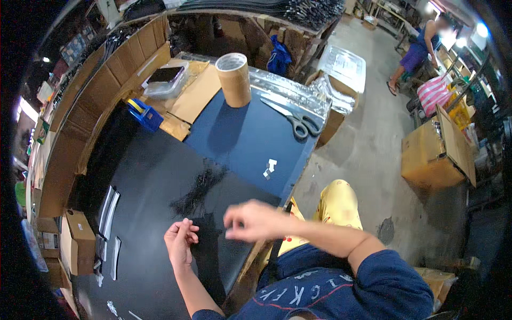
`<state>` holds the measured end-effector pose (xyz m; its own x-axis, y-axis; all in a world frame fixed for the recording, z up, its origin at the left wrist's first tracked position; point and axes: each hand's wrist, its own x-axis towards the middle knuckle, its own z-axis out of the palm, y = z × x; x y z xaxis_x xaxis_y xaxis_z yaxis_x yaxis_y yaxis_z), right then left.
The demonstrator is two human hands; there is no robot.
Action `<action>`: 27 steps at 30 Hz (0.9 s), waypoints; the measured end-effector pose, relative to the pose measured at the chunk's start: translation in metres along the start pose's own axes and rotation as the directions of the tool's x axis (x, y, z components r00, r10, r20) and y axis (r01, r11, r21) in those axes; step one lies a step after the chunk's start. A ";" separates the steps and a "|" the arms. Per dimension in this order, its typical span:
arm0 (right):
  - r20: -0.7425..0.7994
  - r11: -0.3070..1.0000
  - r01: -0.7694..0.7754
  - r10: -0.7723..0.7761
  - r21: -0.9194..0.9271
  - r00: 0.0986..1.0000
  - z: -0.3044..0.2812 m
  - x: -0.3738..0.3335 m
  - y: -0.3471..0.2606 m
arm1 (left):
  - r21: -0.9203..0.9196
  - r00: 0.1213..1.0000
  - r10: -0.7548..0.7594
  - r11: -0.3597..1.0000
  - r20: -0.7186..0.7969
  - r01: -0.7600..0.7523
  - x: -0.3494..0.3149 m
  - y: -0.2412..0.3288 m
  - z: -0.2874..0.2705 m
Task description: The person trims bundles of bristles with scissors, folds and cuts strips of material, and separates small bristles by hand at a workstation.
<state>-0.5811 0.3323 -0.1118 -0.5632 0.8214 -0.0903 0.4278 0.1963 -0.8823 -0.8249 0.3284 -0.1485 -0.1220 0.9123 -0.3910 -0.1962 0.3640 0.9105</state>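
Observation:
My left hand (181, 241) is held over the black tabletop (154, 213), its thumb and fingers pinched together. Whatever may be in that pinch does not show against the dark surface. To its right, near the table edge, my right hand (252, 221) is closed with bent fingers and slightly blurred; I cannot make out anything in it. Just beyond both hands lies a loose heap of thin black strands (200, 189). Several small white and grey pieces (270, 168) rest on the dark blue sheet (240, 141) farther right.
Grey-handled scissors (298, 124), a brown cardboard tube (234, 85) and a blue tape dispenser (144, 114) stand or lie at the back. White strips (109, 213) lie at left beside a small carton (81, 242). Another person (421, 50) stands far right, near a large carton (434, 154).

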 end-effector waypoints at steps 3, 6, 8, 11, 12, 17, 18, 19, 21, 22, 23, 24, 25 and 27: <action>-0.460 0.997 0.002 -0.040 -0.082 0.887 -0.087 0.015 0.008 | -0.016 0.999 -0.033 0.999 -0.003 0.033 0.004 -0.003 -0.005; -0.776 0.999 -0.035 0.040 0.024 0.630 -0.189 0.038 0.003 | 0.010 0.999 -0.042 0.999 0.023 0.042 0.007 -0.007 -0.005; -0.760 0.969 -0.184 0.245 0.167 0.602 -0.249 0.047 -0.005 | 0.036 1.000 -0.023 0.999 -0.015 0.024 0.008 -0.009 -0.002; -0.764 0.970 -0.209 0.230 0.127 0.603 -0.282 0.049 -0.001 | -0.066 0.999 0.033 0.997 -0.026 -0.035 0.008 -0.010 0.001; -0.768 0.957 -0.257 0.263 0.133 0.583 -0.287 0.051 0.000 | -0.068 0.999 0.032 0.997 -0.042 -0.035 0.008 -0.010 0.002; -0.795 0.965 -0.257 0.194 0.049 0.574 -0.298 0.050 0.013 | -0.066 0.999 0.045 0.997 -0.003 -0.045 0.007 -0.008 0.002; -0.783 0.960 -0.272 0.218 0.065 0.582 -0.300 0.049 0.016 | -0.064 0.999 0.049 0.997 0.004 -0.049 0.007 -0.008 0.002; -0.787 0.959 -0.274 0.224 0.073 0.575 -0.301 0.049 0.019 | -0.050 0.999 0.047 0.998 -0.003 -0.047 0.007 -0.009 0.001; -0.776 0.963 -0.259 0.216 0.070 0.592 -0.303 0.051 0.023 | -0.018 0.999 0.046 0.999 0.012 -0.045 0.008 -0.010 0.000; -0.776 0.963 -0.259 0.216 0.069 0.593 -0.305 0.049 0.023 | -0.018 0.999 0.050 0.999 0.010 -0.050 0.009 -0.011 -0.001; -0.760 0.942 -0.313 0.292 0.123 0.580 -0.307 0.047 0.023 | -0.018 0.999 0.050 0.999 0.006 -0.050 0.009 -0.012 -0.001; -0.740 0.915 -0.365 0.365 0.172 0.565 -0.309 0.047 0.021 | -0.019 0.999 0.047 0.999 -0.002 -0.047 0.010 -0.013 -0.002; -0.739 0.916 -0.364 0.361 0.168 0.568 -0.311 0.049 0.018 | -0.024 0.999 0.052 0.998 -0.004 -0.052 0.010 -0.013 -0.002; -0.765 0.947 -0.283 0.296 0.155 0.572 -0.316 0.049 0.007 | -0.003 0.998 0.049 0.999 -0.036 -0.049 0.011 -0.013 -0.002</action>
<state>-0.3825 0.5436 0.0240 0.3451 0.9377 0.0408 0.4549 -0.1291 -0.8811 -0.8253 0.3332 -0.1645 -0.1667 0.9214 -0.3510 -0.1933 0.3185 0.9280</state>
